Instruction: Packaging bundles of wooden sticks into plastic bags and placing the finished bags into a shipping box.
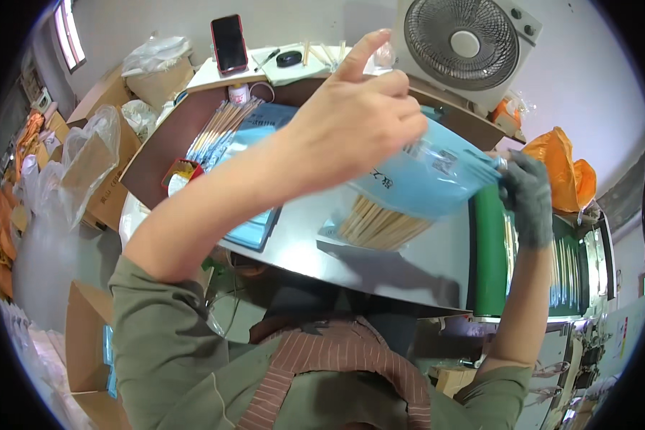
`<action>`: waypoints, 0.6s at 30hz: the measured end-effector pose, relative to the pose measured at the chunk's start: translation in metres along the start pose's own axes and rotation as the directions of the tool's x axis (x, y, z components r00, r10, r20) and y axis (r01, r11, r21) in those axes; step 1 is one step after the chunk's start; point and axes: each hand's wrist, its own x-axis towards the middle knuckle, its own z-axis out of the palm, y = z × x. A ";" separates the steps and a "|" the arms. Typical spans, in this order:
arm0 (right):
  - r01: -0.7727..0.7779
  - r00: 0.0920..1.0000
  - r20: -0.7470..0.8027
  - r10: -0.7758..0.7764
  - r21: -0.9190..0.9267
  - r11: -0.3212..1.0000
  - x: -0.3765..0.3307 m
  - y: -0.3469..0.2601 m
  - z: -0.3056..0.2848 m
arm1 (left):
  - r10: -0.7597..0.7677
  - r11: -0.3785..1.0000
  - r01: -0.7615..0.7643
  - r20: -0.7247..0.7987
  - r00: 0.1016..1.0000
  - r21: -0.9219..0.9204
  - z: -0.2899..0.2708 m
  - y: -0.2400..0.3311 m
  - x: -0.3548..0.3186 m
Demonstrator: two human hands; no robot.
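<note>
A blue, partly clear plastic bag with dark print is held up in front of me, tilted. Pale wooden sticks show through its lower part, just over the table. My bare left hand is at the bag's upper left edge, index finger stretched out and the other fingers curled against it; the fingertips are hidden. In a grey glove, my right hand pinches the bag's right end. Left of the bag, a stack of flat blue bags lies partly under my left forearm.
Bundled sticks and a small red box lie at the left. A phone and a fan stand at the back. To the right are a green roller or belt, wrapped sticks and an orange bag.
</note>
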 end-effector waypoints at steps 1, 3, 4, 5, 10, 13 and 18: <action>-0.009 1.000 0.007 0.009 -0.002 1.000 0.013 0.005 0.003 | -0.007 1.000 0.007 0.007 1.000 -0.006 0.013 -0.006 -0.002; -0.053 0.989 0.133 0.067 -0.103 0.993 0.046 0.021 0.008 | -0.038 0.999 0.037 0.054 0.998 0.014 0.038 -0.020 -0.004; -0.034 0.987 0.149 0.063 -0.187 0.982 0.062 0.022 0.012 | -0.095 0.995 0.095 0.022 0.995 -0.009 0.049 -0.034 -0.005; -0.032 0.987 0.149 0.061 -0.189 0.982 0.074 0.016 0.012 | -0.095 0.995 0.096 0.019 0.995 -0.007 0.049 -0.045 0.002; 0.393 0.916 -0.092 -0.390 0.020 0.919 0.063 -0.014 0.042 | -0.172 0.975 0.169 0.006 0.985 0.143 0.007 -0.067 -0.005; 0.392 0.918 -0.069 -0.391 0.006 0.920 0.015 0.034 0.077 | -0.167 0.961 0.171 -0.038 0.985 0.216 0.011 -0.036 -0.055; 0.407 0.905 0.326 -0.273 -0.479 0.778 -0.050 0.185 0.135 | -0.164 0.976 0.218 0.607 0.777 -0.016 0.072 0.057 -0.190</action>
